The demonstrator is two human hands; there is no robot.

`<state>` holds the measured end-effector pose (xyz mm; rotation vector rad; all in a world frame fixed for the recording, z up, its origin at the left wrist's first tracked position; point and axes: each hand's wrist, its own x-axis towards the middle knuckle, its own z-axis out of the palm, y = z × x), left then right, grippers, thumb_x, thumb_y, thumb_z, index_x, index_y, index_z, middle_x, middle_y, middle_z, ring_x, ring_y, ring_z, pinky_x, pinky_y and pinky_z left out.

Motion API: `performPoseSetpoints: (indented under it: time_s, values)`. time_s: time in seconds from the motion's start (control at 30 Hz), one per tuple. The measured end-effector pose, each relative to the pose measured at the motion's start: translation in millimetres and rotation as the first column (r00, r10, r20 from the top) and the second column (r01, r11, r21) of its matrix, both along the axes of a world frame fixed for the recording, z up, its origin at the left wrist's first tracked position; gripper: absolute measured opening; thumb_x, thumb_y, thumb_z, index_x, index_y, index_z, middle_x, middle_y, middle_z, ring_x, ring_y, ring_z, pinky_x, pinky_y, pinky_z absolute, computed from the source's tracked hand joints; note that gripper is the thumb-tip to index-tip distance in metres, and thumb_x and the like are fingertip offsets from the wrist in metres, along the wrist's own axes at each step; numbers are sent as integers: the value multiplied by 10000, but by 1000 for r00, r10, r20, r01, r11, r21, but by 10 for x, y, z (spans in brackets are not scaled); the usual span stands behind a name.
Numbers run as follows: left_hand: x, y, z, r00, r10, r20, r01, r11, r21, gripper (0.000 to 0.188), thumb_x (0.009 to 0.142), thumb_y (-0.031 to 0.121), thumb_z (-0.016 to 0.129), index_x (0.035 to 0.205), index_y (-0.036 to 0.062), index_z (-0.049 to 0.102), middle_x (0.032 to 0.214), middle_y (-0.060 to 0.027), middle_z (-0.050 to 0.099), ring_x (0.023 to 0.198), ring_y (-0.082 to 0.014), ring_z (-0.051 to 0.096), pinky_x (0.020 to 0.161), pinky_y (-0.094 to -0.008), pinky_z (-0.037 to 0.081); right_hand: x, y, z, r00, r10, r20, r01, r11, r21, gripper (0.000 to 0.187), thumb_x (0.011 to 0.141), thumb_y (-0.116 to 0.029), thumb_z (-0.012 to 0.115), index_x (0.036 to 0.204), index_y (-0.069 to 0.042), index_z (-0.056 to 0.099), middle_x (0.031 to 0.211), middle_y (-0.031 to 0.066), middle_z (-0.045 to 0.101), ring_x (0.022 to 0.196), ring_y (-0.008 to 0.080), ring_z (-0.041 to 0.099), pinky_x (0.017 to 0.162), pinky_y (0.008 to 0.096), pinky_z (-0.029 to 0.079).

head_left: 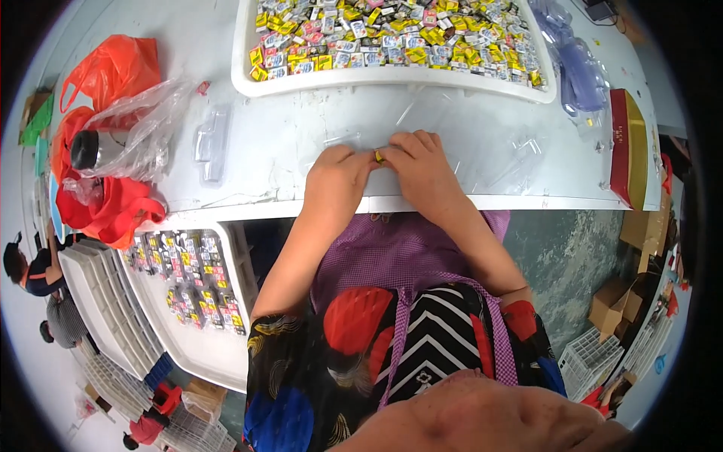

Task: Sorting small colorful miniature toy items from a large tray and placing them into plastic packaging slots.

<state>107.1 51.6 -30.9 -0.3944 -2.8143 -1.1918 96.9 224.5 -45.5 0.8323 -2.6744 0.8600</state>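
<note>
Both my hands meet over the table (263, 162) near its front edge. My left hand (335, 179) and my right hand (423, 169) are closed, fingertips pinched around a tiny yellow-and-black box (379, 157). My fingers cover most of it. Transparent plastic pieces (520, 162) lie flat beside and beyond my right hand. Left of my left hand rests a transparent moulded plastic tray (215, 147). Beyond my hands, a big white tray (392, 76) holds a heap of small yellow, white, pink and black boxes (392, 45).
Red bags (113, 71) and a dark-lidded cup (90, 149) in thin plastic stand at the left. Below them, a white tray (226, 361) holds packed sets. At the right lie transparent trays (580, 71) and a red-and-gold box (629, 147). Several people are in the left background.
</note>
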Motion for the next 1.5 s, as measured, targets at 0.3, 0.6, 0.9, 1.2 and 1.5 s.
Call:
performPoseSetpoints:
  time_s: [0.3, 0.6, 0.9, 1.2, 1.5]
  values:
    - [-23, -66, 80, 999, -28, -30, 30, 996, 87, 192, 794, 46, 678, 986, 36, 688, 787, -124, 605, 682, -265, 579, 615, -345, 477, -455, 401, 266, 961, -229, -155, 188, 952, -240, 272, 775, -48, 688, 1042, -70, 644, 1053, 113, 612, 997, 313, 549, 875, 392, 436]
    - [-1319, 171, 381, 885, -53, -463, 2, 994, -110, 400, 790, 125, 695, 1181, 100, 618, 1097, -148, 601, 1018, -347, 518, 883, -410, 419, -1419, 711, 422, 877, -369, -308, 448, 860, 244, 463, 837, -385, 646, 1207, -114, 584, 1178, 101, 575, 1060, 328, 517, 899, 431, 421]
    - [-1885, 343, 100, 877, -123, -464, -16, 959, -284, 321, 844, 130, 658, 1165, 124, 641, 1060, -102, 630, 979, -278, 555, 865, -352, 441, -1489, 760, 345, 932, -300, -204, 293, 954, -61, 161, 816, -110, 672, 936, -3, 660, 883, 132, 624, 852, 325, 583, 764, 386, 469]
    - [-1979, 106, 297, 942, 226, -249, -136, 934, 330, 196, 871, 105, 624, 1032, 7, 675, 794, -128, 663, 692, -223, 616, 631, -315, 487, -1446, 697, 440, 872, -471, 134, 480, 767, -425, 166, 790, -54, 687, 940, 2, 645, 750, 49, 613, 665, 126, 565, 624, 274, 475]
    - [-857, -322, 471, 944, -71, 323, -165, 745, 646, 286, 860, 113, 660, 1134, 33, 651, 935, -56, 663, 766, -137, 623, 744, -269, 478, -1585, 1156, 121, 877, -428, 220, 473, 685, -554, 193, 804, -23, 677, 995, -22, 647, 764, 9, 610, 685, 88, 544, 618, 233, 447]
